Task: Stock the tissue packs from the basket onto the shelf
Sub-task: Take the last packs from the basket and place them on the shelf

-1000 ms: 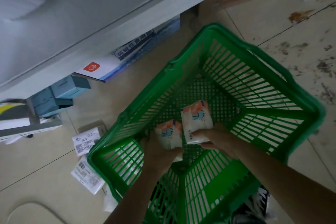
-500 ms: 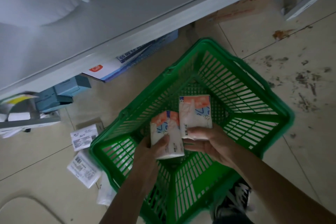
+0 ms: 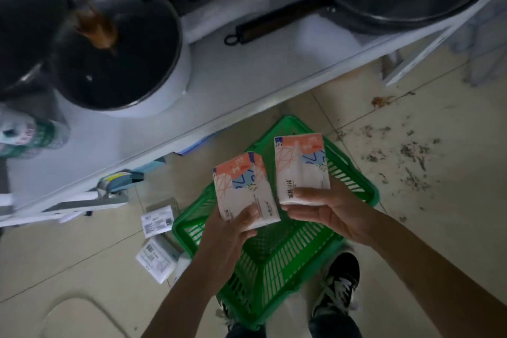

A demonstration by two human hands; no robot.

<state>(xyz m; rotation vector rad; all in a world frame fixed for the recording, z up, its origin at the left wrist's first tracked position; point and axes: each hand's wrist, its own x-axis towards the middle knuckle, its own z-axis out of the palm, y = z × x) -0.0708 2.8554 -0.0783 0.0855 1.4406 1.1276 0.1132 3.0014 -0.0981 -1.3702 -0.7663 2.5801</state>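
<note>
My left hand (image 3: 229, 233) grips white tissue packs (image 3: 242, 189) with orange and blue print, two of them stacked by the look of their edges. My right hand (image 3: 326, 212) holds another such tissue pack (image 3: 300, 167) by its near end. Both are lifted above the green plastic basket (image 3: 277, 261), which stands on the floor and shows no packs inside. The white shelf (image 3: 219, 85) runs across the upper part of the view, just beyond the packs.
Black pans and a white-sided pot (image 3: 118, 52) sit on the shelf, along with a long pan handle (image 3: 274, 23). Labelled packets (image 3: 157, 255) and boxes lie on the tiled floor under the shelf edge. My shoe (image 3: 338, 282) stands beside the basket.
Both hands have lifted the tissue packs up out of the basket toward the shelf. The view has tilted up, bringing the shelf top and its pans into sight.
</note>
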